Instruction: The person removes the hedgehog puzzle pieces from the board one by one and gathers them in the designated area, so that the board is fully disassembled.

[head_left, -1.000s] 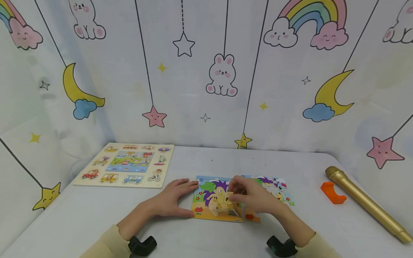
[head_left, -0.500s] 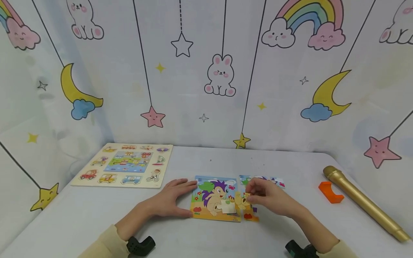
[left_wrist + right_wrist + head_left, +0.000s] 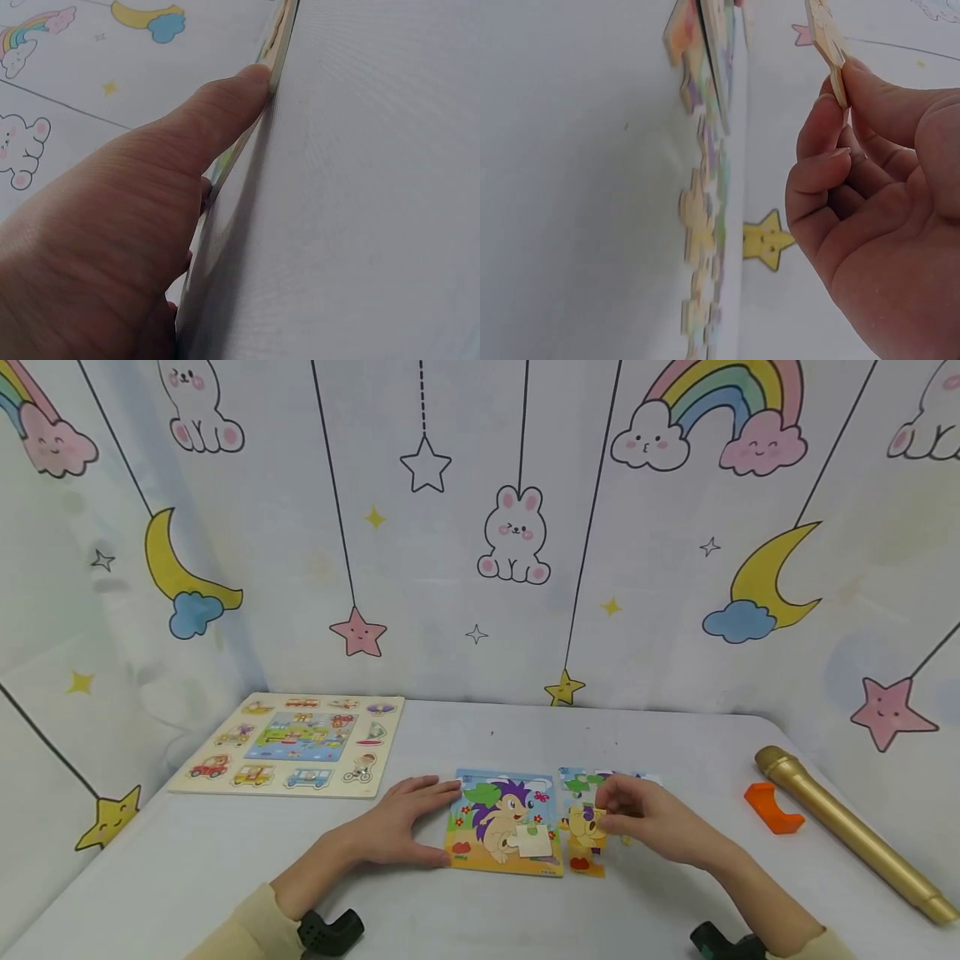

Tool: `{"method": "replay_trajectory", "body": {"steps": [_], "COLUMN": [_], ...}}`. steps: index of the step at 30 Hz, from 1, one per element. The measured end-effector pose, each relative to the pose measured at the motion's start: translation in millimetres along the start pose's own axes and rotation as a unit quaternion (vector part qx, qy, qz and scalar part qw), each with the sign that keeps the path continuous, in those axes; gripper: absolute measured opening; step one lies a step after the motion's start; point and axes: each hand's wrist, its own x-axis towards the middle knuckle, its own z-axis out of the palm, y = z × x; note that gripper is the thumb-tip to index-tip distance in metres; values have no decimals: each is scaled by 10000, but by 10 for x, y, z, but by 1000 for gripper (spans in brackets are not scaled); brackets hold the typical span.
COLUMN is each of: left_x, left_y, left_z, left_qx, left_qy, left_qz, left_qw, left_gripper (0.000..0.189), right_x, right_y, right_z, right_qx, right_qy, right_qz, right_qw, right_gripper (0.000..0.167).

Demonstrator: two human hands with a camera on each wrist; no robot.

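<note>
A puzzle board [image 3: 487, 839] with a purple-spined hedgehog picture lies flat on the white table. One pale patch [image 3: 534, 842] shows in its lower right part. My left hand [image 3: 401, 822] rests along the board's left side, its fingers fairly straight; in the left wrist view the thumb [image 3: 225, 105] touches the board's edge. Just right of the board, my right hand [image 3: 652, 818] pinches a yellow puzzle piece [image 3: 585, 823] between thumb and finger. The right wrist view shows this piece [image 3: 829, 49] edge-on, raised off the table.
Loose puzzle pieces [image 3: 701, 225] lie on the table right of the board, partly hidden by my right hand in the head view. Farther right are an orange curved block [image 3: 772, 810] and a gold microphone [image 3: 855, 835]. A vehicle puzzle board [image 3: 198, 783] lies at the back left.
My right hand has moved right, from over the hedgehog board to above the loose pieces, carrying the puzzle piece. The pale patch has come into sight. My left hand has stayed put.
</note>
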Motion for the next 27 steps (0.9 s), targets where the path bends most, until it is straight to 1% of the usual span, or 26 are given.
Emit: {"method": "replay_trajectory", "body": {"steps": [7, 12, 16, 21, 24, 27], "left_x": [5, -2, -6, -8, -8, -6], "left_y": [5, 13, 23, 30, 30, 27], "left_z": [2, -6, -14, -19, -20, -15], "left_qx": [-20, -35, -36, -63, -77, -80], "left_qy": [-21, -40, -56, -52, -55, -57], "left_qz": [-21, -51, -66, -75, -70, -72], "left_qw": [10000, 10000, 10000, 9999, 9999, 9999], "left_gripper": [87, 87, 88, 88, 88, 88], "right_x": [-154, -252, -312, -342, -342, -338], "right_y": [175, 300, 391, 476, 491, 488], "right_z": [-122, -175, -190, -186, -178, -167], "right_qx": [193, 280, 257, 303, 310, 105], "right_qy": [-65, -165, -351, -576, -566, -485], "right_qz": [215, 185, 227, 371, 436, 437], "right_qw": [9996, 9993, 9988, 9972, 9970, 9978], "right_gripper": [18, 18, 15, 14, 15, 16]}}
